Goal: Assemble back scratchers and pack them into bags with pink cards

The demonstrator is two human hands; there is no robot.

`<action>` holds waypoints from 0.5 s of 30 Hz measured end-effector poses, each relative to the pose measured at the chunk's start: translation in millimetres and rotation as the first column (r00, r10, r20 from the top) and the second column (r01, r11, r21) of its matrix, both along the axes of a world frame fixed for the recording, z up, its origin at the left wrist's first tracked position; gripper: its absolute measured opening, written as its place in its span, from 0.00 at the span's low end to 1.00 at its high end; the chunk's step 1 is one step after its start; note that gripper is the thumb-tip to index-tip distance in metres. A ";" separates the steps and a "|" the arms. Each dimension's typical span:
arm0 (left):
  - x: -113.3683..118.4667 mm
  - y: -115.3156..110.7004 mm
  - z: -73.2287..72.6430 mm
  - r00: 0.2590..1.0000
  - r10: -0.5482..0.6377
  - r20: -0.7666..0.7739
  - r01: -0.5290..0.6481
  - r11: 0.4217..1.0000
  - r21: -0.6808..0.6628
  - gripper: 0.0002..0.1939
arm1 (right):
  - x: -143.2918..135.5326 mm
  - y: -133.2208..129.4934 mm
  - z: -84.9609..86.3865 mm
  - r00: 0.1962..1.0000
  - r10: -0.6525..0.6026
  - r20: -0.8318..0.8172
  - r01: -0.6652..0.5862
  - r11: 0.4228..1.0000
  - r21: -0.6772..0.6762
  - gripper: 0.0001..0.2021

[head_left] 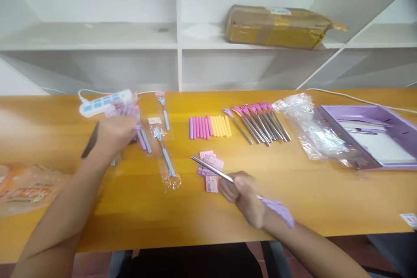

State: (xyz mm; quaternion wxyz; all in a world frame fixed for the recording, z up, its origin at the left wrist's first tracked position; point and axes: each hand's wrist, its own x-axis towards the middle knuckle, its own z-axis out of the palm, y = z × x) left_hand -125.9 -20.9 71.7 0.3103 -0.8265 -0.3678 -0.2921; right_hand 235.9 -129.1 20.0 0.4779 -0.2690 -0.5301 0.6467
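My right hand (244, 193) is closed around the metal shaft of a back scratcher (213, 169). Its purple hand-shaped head lies by my wrist, and the bare rod end points up and left. Under that rod are several small printed cards (211, 184). At the left, my left hand (117, 132) is over a group of wrapped back scratchers (143, 138); motion blur hides its fingers. Right of it lies a blue back scratcher in a clear sleeve (167, 160), with another blue one (166, 119) behind. Pink handle tubes (201, 127) and yellow handle tubes (220, 126) form a row mid-table.
Several metal back scratchers (260, 124) with pink heads lie side by side. Clear plastic bags (306, 126) touch a purple box (368, 156) at the right. A white power strip (106, 102) stands behind my left hand. An orange-printed bag (32, 191) lies left; a taped carton (276, 28) sits on the shelf.
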 end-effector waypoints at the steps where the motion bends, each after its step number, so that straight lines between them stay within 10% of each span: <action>1: -9.0 2.5 5.1 0.998 0.038 0.044 -0.040 0.998 0.041 0.20 | 10.2 6.1 5.3 1.000 -0.025 0.003 0.024 0.998 0.056 0.32; 9: 54.6 -17.0 -38.4 0.969 -0.226 0.101 0.242 0.952 -0.188 0.19 | 92.3 93.0 70.4 0.897 -0.441 -0.039 0.411 0.796 0.445 0.21; 15: 70.2 -35.1 -63.8 0.944 -0.286 0.164 0.326 0.887 -0.327 0.20 | 153.5 137.1 58.6 0.737 -0.655 -0.165 0.667 0.667 0.333 0.16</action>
